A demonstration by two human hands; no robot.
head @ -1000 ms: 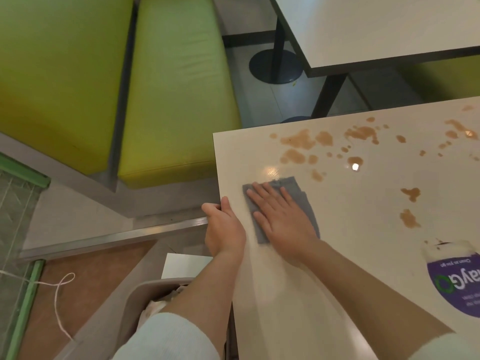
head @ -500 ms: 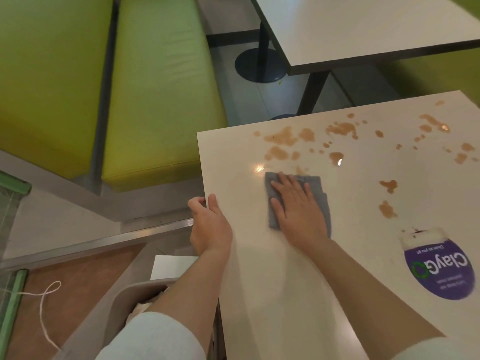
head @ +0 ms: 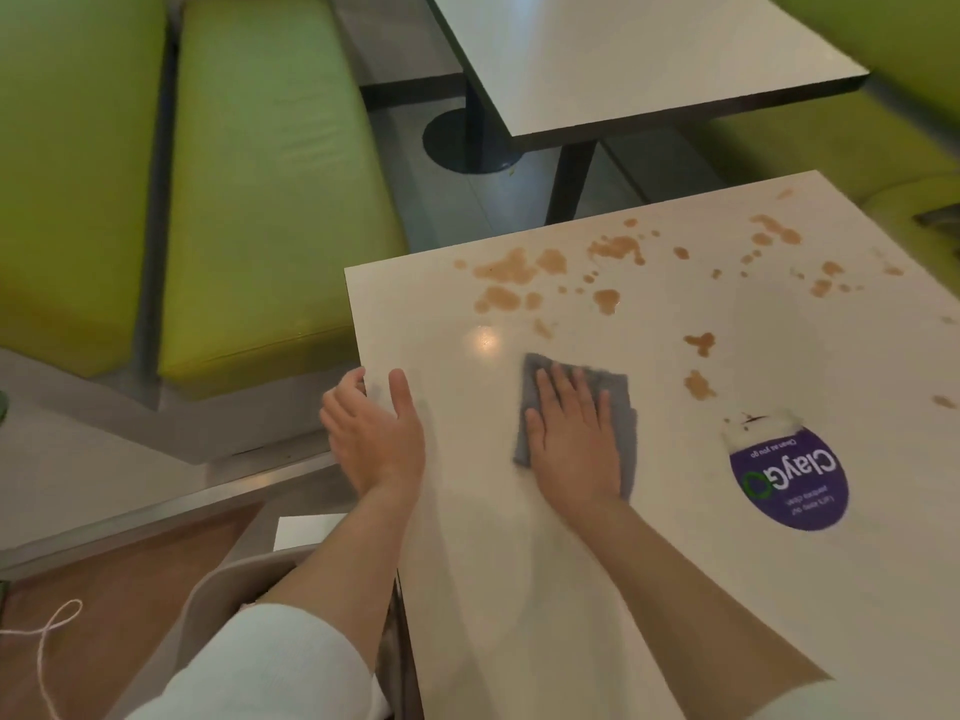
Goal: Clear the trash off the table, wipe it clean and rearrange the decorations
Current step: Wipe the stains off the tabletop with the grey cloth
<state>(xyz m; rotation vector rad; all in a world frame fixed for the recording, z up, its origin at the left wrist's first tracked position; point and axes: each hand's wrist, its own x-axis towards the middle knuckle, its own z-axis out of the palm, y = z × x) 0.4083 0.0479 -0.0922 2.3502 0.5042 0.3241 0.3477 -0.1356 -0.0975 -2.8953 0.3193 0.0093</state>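
I have my right hand [head: 574, 439] spread flat on the grey cloth [head: 597, 402], mid-table [head: 493, 589] — the brown spill spots [head: 511, 270] beyond it are unwiped. My left hand [head: 376, 439] lies relaxed at the table's edge, holding nothing. No trash in sight — decorations not yet touched

The person wears white sleeves pushed up past the elbows, leaving both forearms bare down to the left hand [head: 376, 441] and right hand [head: 574, 441], with no rings or watch showing.
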